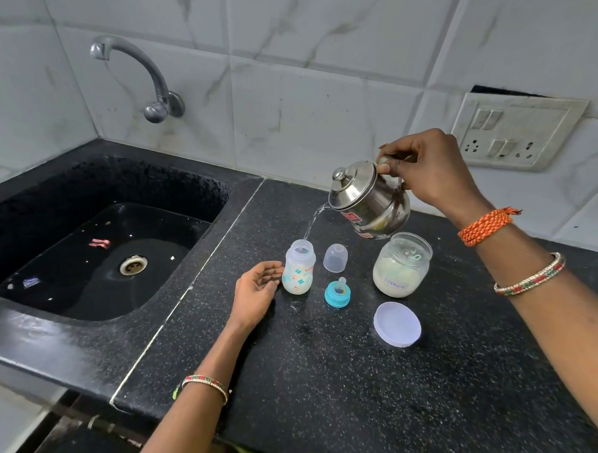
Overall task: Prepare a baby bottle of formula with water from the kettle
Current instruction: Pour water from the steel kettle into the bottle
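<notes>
At the left end of the black counter [352, 382] lies the sunken sink [84, 251], with a curved tap [143, 79] on the tiled wall above its back edge. Right of the sink, near the middle of the surface, the left hand [257, 289] rests palm up, its fingers loosely curled and holding nothing, the fingertips just beside the baby bottle [298, 267]. The bottle stands upright and uncapped, with white formula at its bottom. A thin stream of water [311, 223] falls into its mouth from the tilted steel kettle [369, 198], whose handle the right hand [430, 170] grips. Beyond the bottle stand a clear cap [335, 258], a blue teat ring [337, 293], an open formula jar [401, 265] and its white lid [397, 324]. A socket plate [514, 133] sits on the wall at right.
</notes>
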`<state>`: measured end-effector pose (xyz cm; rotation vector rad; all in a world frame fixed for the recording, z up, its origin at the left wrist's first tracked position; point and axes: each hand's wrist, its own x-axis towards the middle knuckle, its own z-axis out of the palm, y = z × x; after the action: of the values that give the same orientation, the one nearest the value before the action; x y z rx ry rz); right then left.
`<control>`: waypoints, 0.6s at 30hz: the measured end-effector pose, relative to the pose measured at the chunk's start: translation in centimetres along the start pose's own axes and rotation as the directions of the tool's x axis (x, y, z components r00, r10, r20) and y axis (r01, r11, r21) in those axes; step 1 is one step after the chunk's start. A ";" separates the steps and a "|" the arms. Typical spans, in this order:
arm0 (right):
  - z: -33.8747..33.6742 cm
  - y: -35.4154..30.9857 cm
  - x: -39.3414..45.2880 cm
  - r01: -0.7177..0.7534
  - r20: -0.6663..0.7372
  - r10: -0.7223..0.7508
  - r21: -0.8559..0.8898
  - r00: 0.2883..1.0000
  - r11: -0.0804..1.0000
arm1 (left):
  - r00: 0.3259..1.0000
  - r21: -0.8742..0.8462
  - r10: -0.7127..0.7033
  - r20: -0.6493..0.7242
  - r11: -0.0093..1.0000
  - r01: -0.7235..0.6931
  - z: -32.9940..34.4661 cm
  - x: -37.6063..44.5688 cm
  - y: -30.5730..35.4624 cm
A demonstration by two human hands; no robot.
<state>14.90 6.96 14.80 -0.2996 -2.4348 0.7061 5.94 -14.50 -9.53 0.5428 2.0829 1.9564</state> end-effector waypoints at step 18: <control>-1.1 -1.0 0.0 0.015 -0.020 -0.015 -0.038 1.000 0.999 | 1.000 -0.004 0.010 -0.010 1.000 -0.010 0.0 0.0 -0.1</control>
<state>15.50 6.60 16.06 -0.3014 -2.4312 0.6484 5.89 -14.50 -9.67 0.5445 2.0856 1.9730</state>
